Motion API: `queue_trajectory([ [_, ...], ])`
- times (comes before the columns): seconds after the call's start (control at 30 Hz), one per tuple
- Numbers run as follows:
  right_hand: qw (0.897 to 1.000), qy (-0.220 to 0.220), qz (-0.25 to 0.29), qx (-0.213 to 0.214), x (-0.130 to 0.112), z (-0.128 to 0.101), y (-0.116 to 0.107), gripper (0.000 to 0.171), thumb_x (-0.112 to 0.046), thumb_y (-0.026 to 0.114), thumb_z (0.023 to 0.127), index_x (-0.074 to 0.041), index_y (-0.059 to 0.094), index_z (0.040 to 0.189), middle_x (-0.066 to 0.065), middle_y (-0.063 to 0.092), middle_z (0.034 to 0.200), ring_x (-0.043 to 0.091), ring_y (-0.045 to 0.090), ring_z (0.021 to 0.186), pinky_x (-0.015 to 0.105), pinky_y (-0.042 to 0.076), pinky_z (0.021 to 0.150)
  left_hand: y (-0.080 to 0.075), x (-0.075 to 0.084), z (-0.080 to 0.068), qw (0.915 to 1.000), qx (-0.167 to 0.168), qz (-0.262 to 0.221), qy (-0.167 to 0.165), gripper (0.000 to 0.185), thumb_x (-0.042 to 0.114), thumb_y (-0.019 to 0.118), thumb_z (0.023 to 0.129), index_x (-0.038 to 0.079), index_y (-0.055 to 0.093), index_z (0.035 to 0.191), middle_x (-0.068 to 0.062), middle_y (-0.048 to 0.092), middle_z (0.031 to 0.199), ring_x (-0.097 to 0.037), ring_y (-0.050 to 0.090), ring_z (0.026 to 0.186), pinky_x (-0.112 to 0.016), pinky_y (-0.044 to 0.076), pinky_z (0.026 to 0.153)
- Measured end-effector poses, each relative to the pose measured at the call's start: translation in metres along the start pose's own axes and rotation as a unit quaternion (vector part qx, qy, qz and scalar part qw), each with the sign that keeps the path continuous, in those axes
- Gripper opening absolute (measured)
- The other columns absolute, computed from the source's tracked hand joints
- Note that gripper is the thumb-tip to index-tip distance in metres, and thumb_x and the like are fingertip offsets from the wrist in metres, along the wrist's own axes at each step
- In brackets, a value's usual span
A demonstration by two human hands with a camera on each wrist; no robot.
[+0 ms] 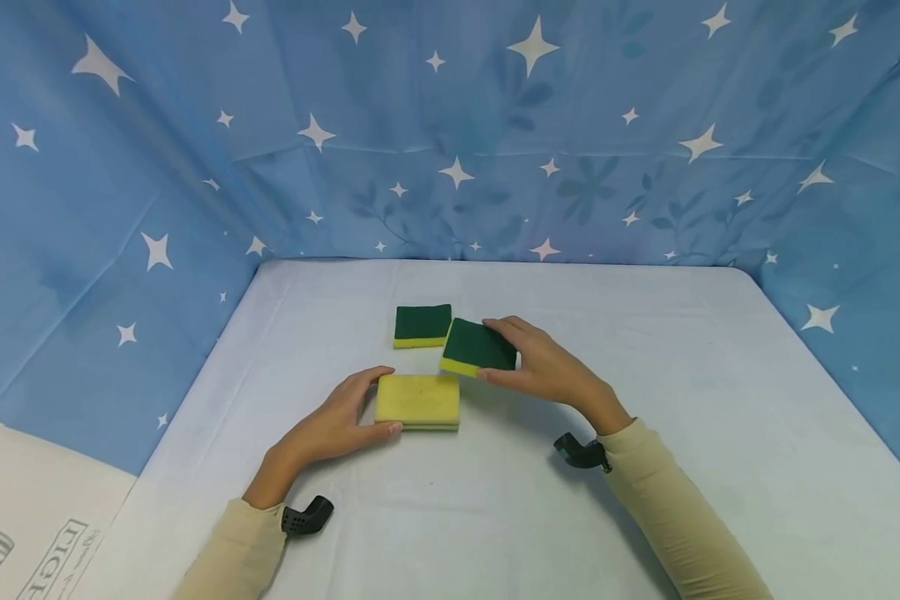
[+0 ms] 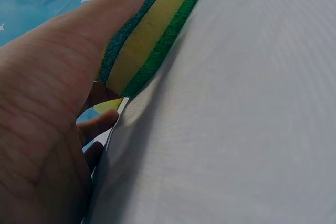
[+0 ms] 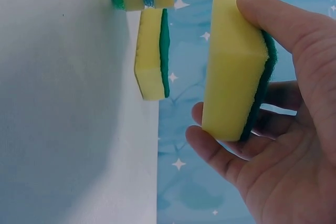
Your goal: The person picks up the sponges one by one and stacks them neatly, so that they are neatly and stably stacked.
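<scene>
Two stacked sponges lie yellow side up on the white table, their layered edges showing in the left wrist view. My left hand grips the stack from its left side, thumb at the near edge and fingers at the far edge. Raised above the table, a green-and-yellow sponge is pinched in my right hand, green side up. The right wrist view shows my thumb on one edge of this sponge and fingers round the opposite side. Behind it, another sponge lies green side up.
A white cloth covers the table. Blue curtains with white stars hang behind it and at both sides. A pale printed sheet or box is at the lower left.
</scene>
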State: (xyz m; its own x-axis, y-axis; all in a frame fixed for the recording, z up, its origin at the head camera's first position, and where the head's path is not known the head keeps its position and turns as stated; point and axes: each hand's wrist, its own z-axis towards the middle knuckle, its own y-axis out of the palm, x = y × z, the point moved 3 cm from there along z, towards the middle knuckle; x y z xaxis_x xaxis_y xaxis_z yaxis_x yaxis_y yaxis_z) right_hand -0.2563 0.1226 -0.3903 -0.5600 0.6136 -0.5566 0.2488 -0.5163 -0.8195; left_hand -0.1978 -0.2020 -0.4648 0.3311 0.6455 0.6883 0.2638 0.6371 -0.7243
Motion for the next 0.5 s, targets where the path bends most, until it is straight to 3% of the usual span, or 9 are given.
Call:
queue_trajectory([
  [0.5,1.0,-0.02,0.007,0.001,-0.015,0.006,0.012,0.084,-0.046,0.079,0.098,-0.003,0.045,0.161,0.015,0.055,0.15,0.031,0.057,0.132,0.052,0.051,0.108,0.0,0.001,0.001,1.0,-0.003,0.002,-0.004,0.09,0.056,0.078,0.094,0.015,0.039,0.163,-0.014,0.041,0.165,-0.038,0.035,0.154,-0.065,0.033,0.12],
])
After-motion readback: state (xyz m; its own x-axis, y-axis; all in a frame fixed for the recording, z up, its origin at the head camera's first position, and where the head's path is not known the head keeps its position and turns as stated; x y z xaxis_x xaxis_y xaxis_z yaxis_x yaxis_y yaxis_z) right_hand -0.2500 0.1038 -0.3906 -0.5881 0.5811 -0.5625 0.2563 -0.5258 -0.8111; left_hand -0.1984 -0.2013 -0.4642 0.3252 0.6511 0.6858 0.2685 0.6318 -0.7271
